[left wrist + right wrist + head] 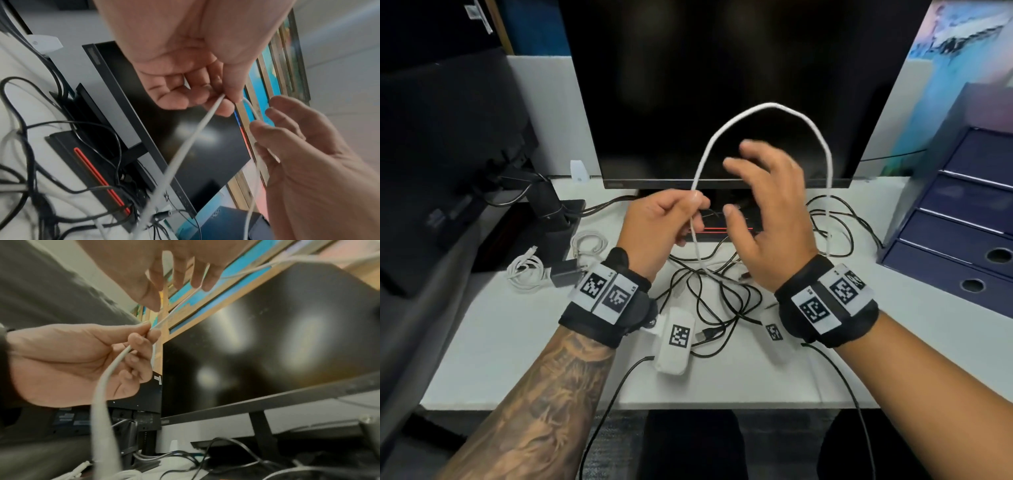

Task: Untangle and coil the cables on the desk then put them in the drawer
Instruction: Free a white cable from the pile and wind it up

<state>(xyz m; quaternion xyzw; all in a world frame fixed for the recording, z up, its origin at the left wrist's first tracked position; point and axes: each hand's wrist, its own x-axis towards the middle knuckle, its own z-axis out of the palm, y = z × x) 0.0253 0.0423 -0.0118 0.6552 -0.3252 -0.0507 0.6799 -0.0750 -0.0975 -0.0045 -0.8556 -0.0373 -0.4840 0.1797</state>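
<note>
Left hand (659, 224) grip pinched the white cable (770, 106), right hand (767, 209) open w/ nothing held; cable looked light, floppy, best taken near the pinch.

Black wristbands (825, 308) carrying white square-coded tags wrap both wrists at centre frame; a tattoo (544, 394) covers the bare left forearm, lower left.

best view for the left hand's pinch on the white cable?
Right wrist: left hand pinches the white cable side-on, unobstructed. Left wrist shows it from behind the palm. Head shows mostly the hand's back.
</note>
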